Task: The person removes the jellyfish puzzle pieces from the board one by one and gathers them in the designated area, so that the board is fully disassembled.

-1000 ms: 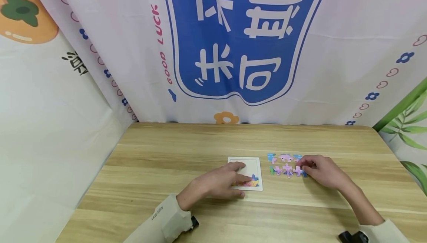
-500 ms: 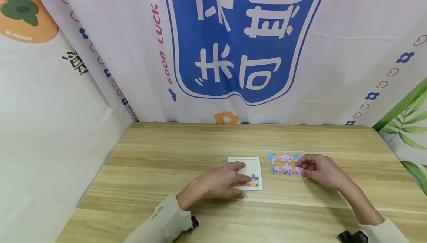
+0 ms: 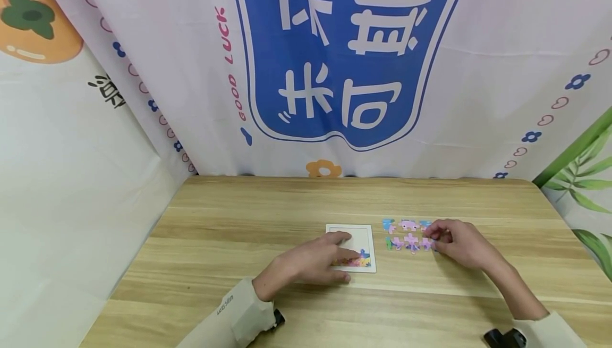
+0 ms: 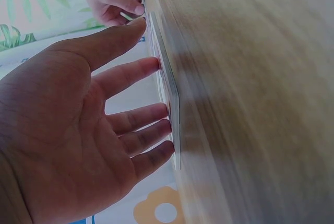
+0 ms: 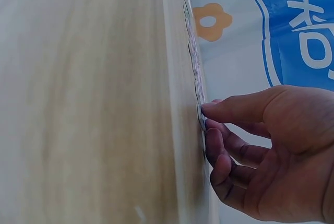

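The left hand (image 3: pixel 315 260) spreads over a puzzle board (image 3: pixel 361 237), lower centre; the right hand (image 3: pixel 462 244), lower right, pinches a puzzle piece (image 5: pixel 201 118).

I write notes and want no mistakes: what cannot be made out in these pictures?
Head: the left hand covers part of the picture in the tray.
Head: right hand hides parts of the rightmost puzzle pieces.
Head: sleeves cut by bottom edge.
Left wrist: that picture is too edge-on.

Smooth, wood-grained tabletop (image 3: pixel 239 226) with a soft satin sheen. Behind it I see a printed cloth hanging (image 3: pixel 483 93), matt and lightly creased. The puzzle tray (image 3: pixel 364 237) and jigsaw pieces (image 3: pixel 409 225) look like smooth card; the pale sleeve (image 3: pixel 224 316), matt cloth.
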`<state>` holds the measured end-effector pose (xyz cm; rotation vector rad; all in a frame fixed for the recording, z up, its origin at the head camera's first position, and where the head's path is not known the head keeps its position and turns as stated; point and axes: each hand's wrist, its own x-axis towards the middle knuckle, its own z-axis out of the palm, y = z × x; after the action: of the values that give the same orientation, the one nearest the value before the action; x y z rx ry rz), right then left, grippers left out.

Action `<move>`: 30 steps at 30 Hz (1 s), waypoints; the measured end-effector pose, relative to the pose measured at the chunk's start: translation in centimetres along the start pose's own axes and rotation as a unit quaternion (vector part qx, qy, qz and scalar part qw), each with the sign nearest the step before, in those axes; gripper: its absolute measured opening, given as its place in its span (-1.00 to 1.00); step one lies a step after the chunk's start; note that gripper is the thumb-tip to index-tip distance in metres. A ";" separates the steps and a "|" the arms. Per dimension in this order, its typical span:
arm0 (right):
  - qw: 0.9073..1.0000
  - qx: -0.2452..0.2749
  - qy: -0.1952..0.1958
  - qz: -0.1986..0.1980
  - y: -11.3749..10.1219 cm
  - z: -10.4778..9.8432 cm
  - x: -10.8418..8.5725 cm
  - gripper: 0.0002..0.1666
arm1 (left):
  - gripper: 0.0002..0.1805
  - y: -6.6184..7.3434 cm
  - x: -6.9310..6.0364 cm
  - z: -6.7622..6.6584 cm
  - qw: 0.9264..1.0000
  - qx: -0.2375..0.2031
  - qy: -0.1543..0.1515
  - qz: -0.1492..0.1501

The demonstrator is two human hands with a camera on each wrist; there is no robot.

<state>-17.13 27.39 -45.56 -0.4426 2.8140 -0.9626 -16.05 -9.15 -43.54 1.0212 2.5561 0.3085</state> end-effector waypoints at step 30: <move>0.996 0.043 -0.042 -0.059 -8.4 3.5 3.8 -0.81 | -0.51 -2.4 -3.6 -1.0 1.000 -0.007 0.013 -0.005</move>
<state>-18.05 17.86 -43.27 -0.6296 2.6867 -1.0564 -15.57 -13.46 -42.52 1.0053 2.5769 0.3384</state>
